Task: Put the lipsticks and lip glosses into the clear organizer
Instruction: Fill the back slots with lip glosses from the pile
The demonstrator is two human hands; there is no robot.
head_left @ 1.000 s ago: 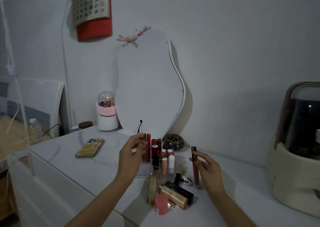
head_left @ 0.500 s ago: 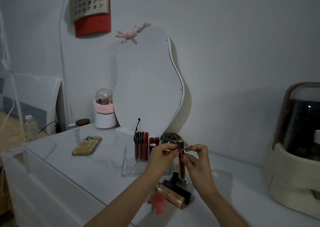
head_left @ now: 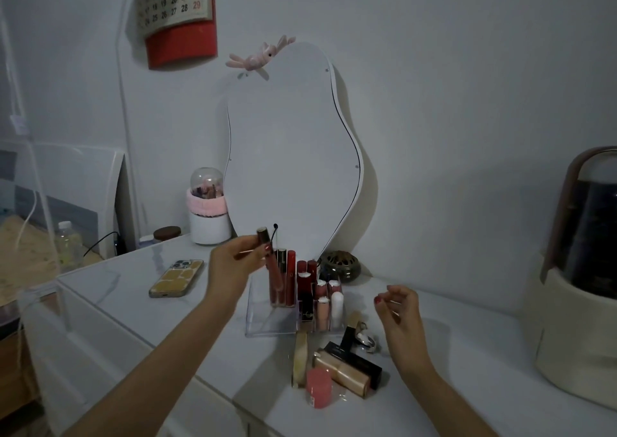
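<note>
Lip gloss (head_left: pixel 271 263), a dark-capped tube with reddish-brown fill, is pinched near its cap between the thumb and fingers of the left hand (head_left: pixel 233 264). It hangs nearly upright, its lower end down among the tall tubes at the back left of the organizer (head_left: pixel 263 323). That clear box stands on the white worktop (head_left: pixel 117 289) in front of a wavy mirror (head_left: pixel 293 156). Its back row holds several upright red and dark tubes (head_left: pixel 291 276); the front cells to the right hold shorter pink and white ones (head_left: pixel 329 306). The front left part of the box looks bare.

The right hand (head_left: pixel 399 316) hovers over the worktop just right of the organizer, fingers loosely curled and parted, holding nothing.

Near the worktop's front edge, in front of the organizer, lie more cosmetics: a pink cylinder (head_left: pixel 319 388), a gold tube (head_left: pixel 340 373) touching a black box (head_left: pixel 355 361), a pale flat piece (head_left: pixel 299 358) and a black-and-gold stick (head_left: pixel 350 331).

A phone (head_left: pixel 177 278) lies face down to the left, well apart from the organizer. A dark round burner (head_left: pixel 340 266) sits by the mirror's foot. A white pot with a pink band and clear dome (head_left: pixel 208 209) stands at the back left, and a calendar (head_left: pixel 177 12) hangs on the wall.
</note>
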